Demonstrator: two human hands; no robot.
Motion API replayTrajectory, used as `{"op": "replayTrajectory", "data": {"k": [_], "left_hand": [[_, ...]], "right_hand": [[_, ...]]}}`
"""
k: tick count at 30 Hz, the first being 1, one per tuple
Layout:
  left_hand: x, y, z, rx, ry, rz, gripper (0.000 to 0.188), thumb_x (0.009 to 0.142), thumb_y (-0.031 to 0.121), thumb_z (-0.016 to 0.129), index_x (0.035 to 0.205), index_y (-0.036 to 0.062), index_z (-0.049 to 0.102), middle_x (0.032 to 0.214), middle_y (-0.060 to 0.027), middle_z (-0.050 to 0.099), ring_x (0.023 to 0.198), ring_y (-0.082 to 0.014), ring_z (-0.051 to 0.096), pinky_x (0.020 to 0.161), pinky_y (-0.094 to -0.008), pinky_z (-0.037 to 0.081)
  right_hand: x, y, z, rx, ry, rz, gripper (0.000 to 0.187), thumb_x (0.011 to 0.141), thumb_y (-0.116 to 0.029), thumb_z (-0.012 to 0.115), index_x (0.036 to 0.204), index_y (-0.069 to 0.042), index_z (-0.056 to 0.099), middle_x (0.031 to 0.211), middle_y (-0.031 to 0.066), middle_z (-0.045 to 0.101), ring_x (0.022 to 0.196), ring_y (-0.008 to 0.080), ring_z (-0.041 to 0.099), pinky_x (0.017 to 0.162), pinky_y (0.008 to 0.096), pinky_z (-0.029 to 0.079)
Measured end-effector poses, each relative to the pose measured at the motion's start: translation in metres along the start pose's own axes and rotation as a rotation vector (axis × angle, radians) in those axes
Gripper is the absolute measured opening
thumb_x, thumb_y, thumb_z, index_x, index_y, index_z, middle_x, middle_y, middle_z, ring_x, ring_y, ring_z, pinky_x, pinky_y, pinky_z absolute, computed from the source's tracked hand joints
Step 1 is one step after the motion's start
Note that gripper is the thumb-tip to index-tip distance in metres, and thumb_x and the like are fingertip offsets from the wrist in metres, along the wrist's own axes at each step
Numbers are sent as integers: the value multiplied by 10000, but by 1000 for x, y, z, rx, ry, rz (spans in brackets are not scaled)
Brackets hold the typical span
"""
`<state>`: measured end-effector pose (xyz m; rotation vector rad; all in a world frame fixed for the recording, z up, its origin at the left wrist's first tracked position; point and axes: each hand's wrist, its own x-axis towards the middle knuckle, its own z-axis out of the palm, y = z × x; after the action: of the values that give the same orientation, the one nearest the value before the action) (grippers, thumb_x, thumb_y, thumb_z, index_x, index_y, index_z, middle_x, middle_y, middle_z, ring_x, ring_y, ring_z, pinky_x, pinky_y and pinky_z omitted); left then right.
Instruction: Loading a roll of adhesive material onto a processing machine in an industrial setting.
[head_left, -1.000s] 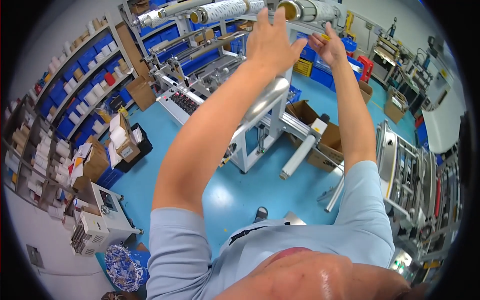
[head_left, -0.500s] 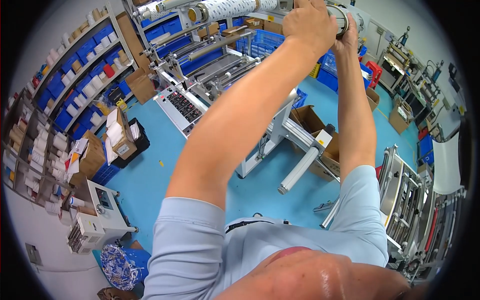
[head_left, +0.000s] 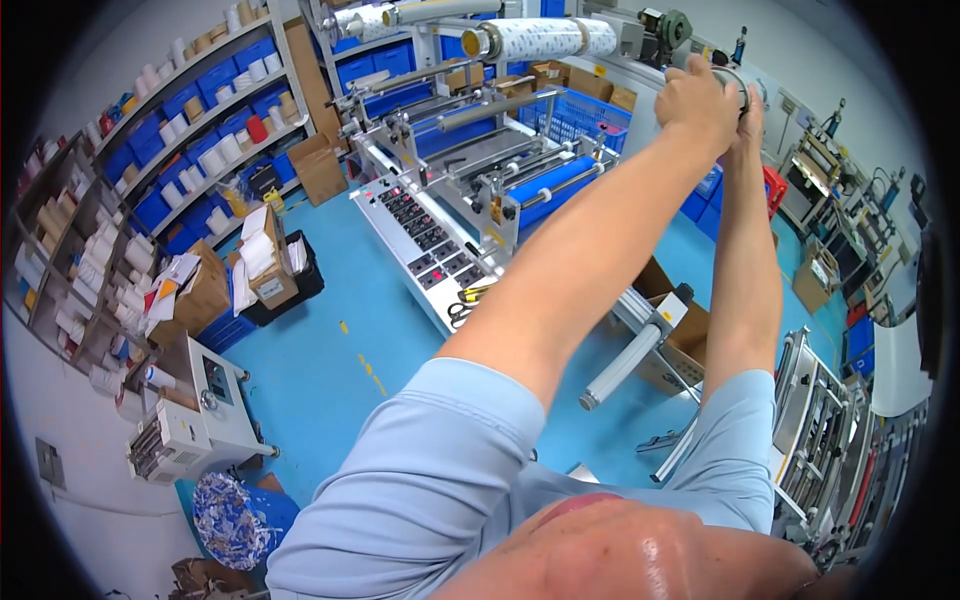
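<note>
Roller end (head_left: 741, 84), round and grey-rimmed, sits up at arm's length between the curled left hand (head_left: 697, 107) and cupped right hand (head_left: 748, 128); I cannot tell how firmly they grip. Uneven pressure could tilt it. Glossy blue floor (head_left: 310, 395) spreads below, beside laden shelves (head_left: 288, 72).

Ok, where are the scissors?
In the head view, the scissors lie near the middle, on the near end of the white control panel, just left of the left forearm.
</note>
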<state>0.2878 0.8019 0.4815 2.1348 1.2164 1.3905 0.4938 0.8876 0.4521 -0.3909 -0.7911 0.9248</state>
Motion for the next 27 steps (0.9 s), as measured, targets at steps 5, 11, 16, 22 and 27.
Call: {"op": "replayTrajectory", "data": {"k": [5, 11, 16, 22, 27], "left_hand": [[18, -15, -24, -308, -89, -295, 596, 943, 453, 455, 1151, -102, 396, 1059, -262, 628, 931, -321, 673, 813, -433, 541], [-31, -43, -54, -171, -135, -100, 662, 913, 497, 403, 1192, -101, 459, 1024, -287, 617, 927, -409, 632, 921, -433, 457], [-93, -112, -118, -432, 89, 272, 678, 857, 441, 605, 1269, -68, 427, 1188, -240, 523, 1047, -309, 553, 922, -368, 440], [-208, -176, -175, -946, -43, 393, 686, 817, 266, 725, 1351, -7, 391, 1276, -153, 483, 1179, -254, 483, 1010, -382, 379], [-352, -213, -149, -772, -369, 335, 611, 911, 381, 564, 1327, -53, 452, 1236, -213, 574, 1122, -307, 576, 953, -394, 445]], "right_hand": [[-20, 20, 28, 106, -134, 40, 406, 942, -358, 422, 1147, -28, 542, 1097, 177, 639, 982, 322, 646, 869, 462, 536], [-90, 48, 83, 146, 100, -72, 523, 876, -426, 563, 1223, -35, 522, 1169, 150, 624, 1075, 327, 593, 953, 501, 469], [-193, 76, 171, 336, 3, -21, 505, 890, -413, 535, 1198, -13, 551, 1205, 153, 603, 1115, 348, 557, 998, 514, 417], [-396, 145, 216, 383, 16, 192, 576, 857, -371, 647, 1321, -100, 440, 1259, 81, 555, 1133, 252, 561, 971, 412, 464], [-569, 152, 133, 56, 120, 329, 947, 734, -315, 802, 1449, -89, 225, 1396, 69, 415, 1292, 201, 414, 1082, 374, 350]]}}
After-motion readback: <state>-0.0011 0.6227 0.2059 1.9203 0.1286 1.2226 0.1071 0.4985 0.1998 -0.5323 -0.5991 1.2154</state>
